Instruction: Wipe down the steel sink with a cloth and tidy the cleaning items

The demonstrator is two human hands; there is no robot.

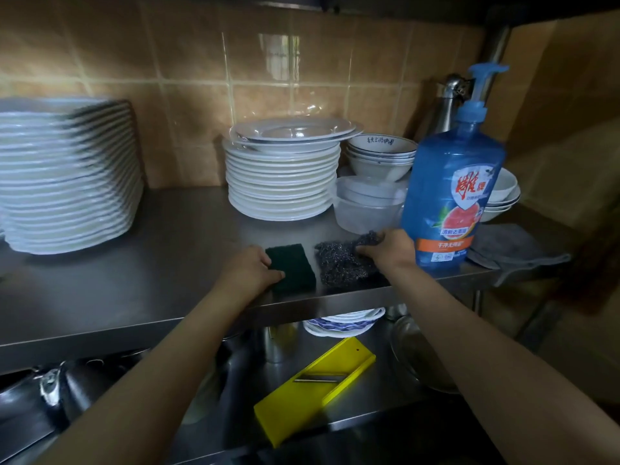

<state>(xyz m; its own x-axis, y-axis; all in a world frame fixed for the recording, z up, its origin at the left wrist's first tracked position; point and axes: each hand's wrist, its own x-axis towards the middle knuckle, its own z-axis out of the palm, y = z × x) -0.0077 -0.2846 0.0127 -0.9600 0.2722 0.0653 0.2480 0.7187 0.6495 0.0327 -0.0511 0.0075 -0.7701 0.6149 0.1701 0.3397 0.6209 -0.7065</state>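
A dark green scouring pad (295, 268) lies flat on the steel shelf (134, 280), and my left hand (250, 270) grips its left edge. Right beside it sits a dark grey steel-wool scrubber (339, 263), which my right hand (391, 248) holds at its far right side. A big blue dish-soap pump bottle (449, 182) stands just right of my right hand. A grey cloth (513, 251) lies on the shelf's right end, hanging partly over the edge. The steel sink (235, 364) shows dimly below the shelf.
Tall stacks of white plates (67, 176) (281, 176) stand at the back of the shelf, with bowls (379, 156) and a plastic tub (365, 209). Below are a yellow slicer (312, 391), patterned plates (342, 325), a metal bowl (419, 357) and a faucet (50, 384).
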